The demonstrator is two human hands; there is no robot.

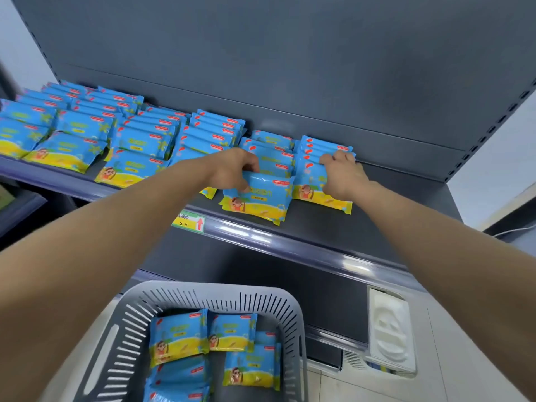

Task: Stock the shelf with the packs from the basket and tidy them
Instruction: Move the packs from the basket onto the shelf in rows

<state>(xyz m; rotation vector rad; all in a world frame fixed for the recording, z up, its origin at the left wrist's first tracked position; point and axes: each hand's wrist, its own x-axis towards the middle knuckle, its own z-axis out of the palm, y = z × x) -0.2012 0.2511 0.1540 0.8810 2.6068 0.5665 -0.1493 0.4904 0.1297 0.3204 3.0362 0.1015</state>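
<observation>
Blue and yellow packs stand in several leaning rows along the dark shelf (304, 224). My left hand (232, 166) grips the top edge of the front pack (258, 200) of one row near the shelf's front. My right hand (342, 172) holds the top of the rightmost row of packs (322, 195), fingers curled over their upper edges. Below, a grey slotted basket (293, 314) holds several more of the same packs (177, 338).
The shelf's right end beyond the last row is bare up to the perforated upright (490, 132). A price tag with a red arrow (190, 221) sits on the shelf's front rail. A white moulded tray (390, 335) lies right of the basket, on a lower shelf.
</observation>
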